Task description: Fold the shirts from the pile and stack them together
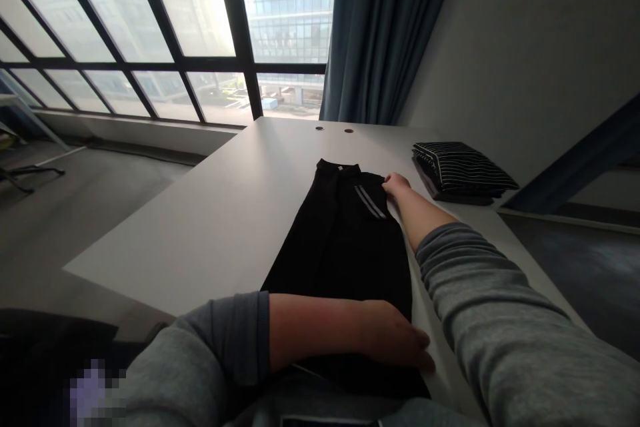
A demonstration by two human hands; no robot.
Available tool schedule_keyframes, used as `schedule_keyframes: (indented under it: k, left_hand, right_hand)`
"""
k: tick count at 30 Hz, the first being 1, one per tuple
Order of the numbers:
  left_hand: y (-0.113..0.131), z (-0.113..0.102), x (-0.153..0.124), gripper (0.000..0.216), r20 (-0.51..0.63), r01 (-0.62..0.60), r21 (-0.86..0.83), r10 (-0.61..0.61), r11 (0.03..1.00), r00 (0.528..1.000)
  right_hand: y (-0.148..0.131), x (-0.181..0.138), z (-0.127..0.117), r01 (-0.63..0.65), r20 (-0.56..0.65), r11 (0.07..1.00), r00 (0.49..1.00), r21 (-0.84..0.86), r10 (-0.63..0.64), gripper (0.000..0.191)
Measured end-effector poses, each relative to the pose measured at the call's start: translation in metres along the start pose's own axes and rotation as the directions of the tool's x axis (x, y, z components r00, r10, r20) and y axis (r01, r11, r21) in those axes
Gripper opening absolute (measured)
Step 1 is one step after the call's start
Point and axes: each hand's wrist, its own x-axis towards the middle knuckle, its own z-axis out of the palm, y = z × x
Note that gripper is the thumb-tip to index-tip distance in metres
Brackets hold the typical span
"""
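Note:
A black shirt (335, 240) lies lengthwise on the white table in front of me. Its collar, with a small pale label, points away toward the window, and two grey stripes slant across its upper right part. My right hand (396, 183) pinches the right edge near the shoulder, arm stretched forward. Across the lower part of the shirt reaches my left arm, and my left hand (395, 337) has its fingers curled at the right edge close to my body. The dim light hides detail of the cloth under the left fingers.
The white table (210, 213) carries a stack of folded dark clothes (460, 170), a striped one on top, at the right. Two round cable holes sit near the far edge. Behind are a blue curtain (380, 33) and large windows; chair legs (30, 177) show at left.

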Motion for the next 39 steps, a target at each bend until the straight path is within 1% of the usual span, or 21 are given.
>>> schedule_keyframes:
  k: [1,2,4,6,8,10,13,16,19,21,24,27,30,33,35,36,37,38,39]
  left_hand:
    - [0.0,-0.002,0.001,0.031,0.005,-0.001,0.005,0.001,1.0,1.0]
    - [0.001,-0.004,0.0,0.027,-0.013,-0.007,0.016,0.008,1.0,1.0]
    - [0.003,-0.008,-0.007,0.02,-0.1,-0.027,0.043,0.031,0.999,0.994]
    - [0.005,-0.013,-0.021,0.017,-0.19,-0.049,0.064,0.06,0.997,0.98]
    - [0.007,-0.018,-0.042,0.015,-0.24,-0.055,0.081,0.073,0.995,0.968]
    - [0.008,-0.023,-0.067,0.013,-0.28,-0.025,0.118,0.057,0.993,0.958]
    - [0.013,-0.027,-0.106,0.013,-0.355,0.058,0.18,0.009,0.982,0.935]
    - [0.02,-0.026,-0.142,0.011,-0.386,0.135,0.189,-0.053,0.973,0.921]
    - [0.027,-0.018,-0.171,0.007,-0.392,0.209,0.151,-0.136,0.966,0.91]
    - [0.029,-0.008,-0.184,0.005,-0.391,0.242,0.106,-0.183,0.965,0.902]
    - [0.03,0.01,-0.193,0.004,-0.357,0.267,0.032,-0.239,0.963,0.903]
    - [0.027,0.027,-0.197,0.006,-0.322,0.277,-0.042,-0.275,0.96,0.906]
    - [0.024,0.04,-0.207,0.011,-0.336,0.246,-0.171,-0.291,0.954,0.896]
    - [0.023,0.049,-0.22,0.024,-0.352,0.19,-0.295,-0.291,0.936,0.89]
    - [0.023,0.052,-0.229,0.029,-0.349,0.176,-0.322,-0.29,0.93,0.891]
    - [0.024,0.053,-0.232,0.033,-0.344,0.185,-0.321,-0.296,0.929,0.891]
    - [0.026,0.054,-0.236,0.038,-0.337,0.205,-0.315,-0.311,0.927,0.889]
    - [0.027,0.055,-0.24,0.045,-0.33,0.231,-0.306,-0.33,0.923,0.884]
    - [0.028,0.057,-0.245,0.052,-0.324,0.262,-0.294,-0.354,0.919,0.877]
  right_hand:
    - [-0.001,0.002,-0.001,-0.014,0.001,1.0,1.0,-0.007,0.014,0.015]
    - [-0.003,0.003,-0.002,-0.024,-0.001,1.0,1.0,-0.017,0.024,0.016]
    - [-0.008,0.005,-0.005,-0.025,-0.015,0.999,1.0,-0.026,0.025,0.019]
    - [-0.015,0.007,-0.009,-0.006,-0.038,1.0,0.999,-0.023,0.005,0.024]
    - [-0.026,0.009,-0.014,0.026,-0.068,1.0,0.997,-0.016,-0.027,0.031]
    - [-0.038,0.011,-0.018,0.064,-0.09,0.998,0.994,-0.013,-0.064,0.034]
    - [-0.06,0.016,-0.02,0.114,-0.092,0.993,0.989,-0.023,-0.116,0.03]
    - [-0.082,0.02,-0.014,0.142,-0.092,0.99,0.985,-0.025,-0.143,0.027]
    - [-0.102,0.02,0.0,0.156,-0.095,0.988,0.983,-0.015,-0.157,0.027]
    - [-0.111,0.018,0.013,0.161,-0.088,0.987,0.983,-0.023,-0.163,0.027]
    - [-0.119,0.013,0.037,0.162,-0.083,0.984,0.982,-0.068,-0.168,0.026]
    - [-0.118,0.005,0.059,0.153,-0.063,0.983,0.985,-0.098,-0.159,0.025]
    - [-0.116,-0.004,0.071,0.163,-0.051,0.979,0.984,-0.12,-0.171,0.03]
    - [-0.116,-0.013,0.071,0.232,-0.002,0.965,0.972,-0.122,-0.234,0.039]
    - [-0.117,-0.024,0.064,0.28,0.044,0.955,0.96,-0.099,-0.276,0.043]
    - [-0.116,-0.034,0.059,0.318,0.046,0.945,0.948,-0.077,-0.315,0.044]
    - [-0.113,-0.047,0.053,0.365,0.03,0.929,0.931,-0.053,-0.364,0.045]
    - [-0.108,-0.065,0.046,0.436,-0.005,0.9,0.9,-0.018,-0.436,0.046]
    - [-0.101,-0.087,0.039,0.519,-0.052,0.854,0.854,0.022,-0.517,0.046]
